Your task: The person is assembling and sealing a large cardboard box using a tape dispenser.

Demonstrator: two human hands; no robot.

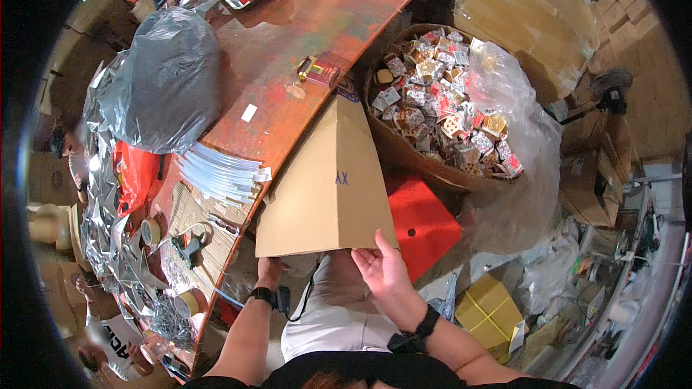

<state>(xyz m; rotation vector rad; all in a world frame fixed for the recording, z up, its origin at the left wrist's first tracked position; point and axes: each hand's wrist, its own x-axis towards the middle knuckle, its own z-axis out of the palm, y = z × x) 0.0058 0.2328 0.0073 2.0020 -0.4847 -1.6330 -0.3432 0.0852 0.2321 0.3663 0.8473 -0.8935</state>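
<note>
Right fingers (367, 262) at carton (328, 187), bin (405, 147) of wrapped packets (441, 97)

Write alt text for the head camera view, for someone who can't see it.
A large folded piece of brown cardboard extends alongside a red worktable, the person's right hand open at its near edge, the left hand partly hidden there. Beyond, to the right, a brown container holds many small packets; a grey plastic bag sits on the table's left.
</note>
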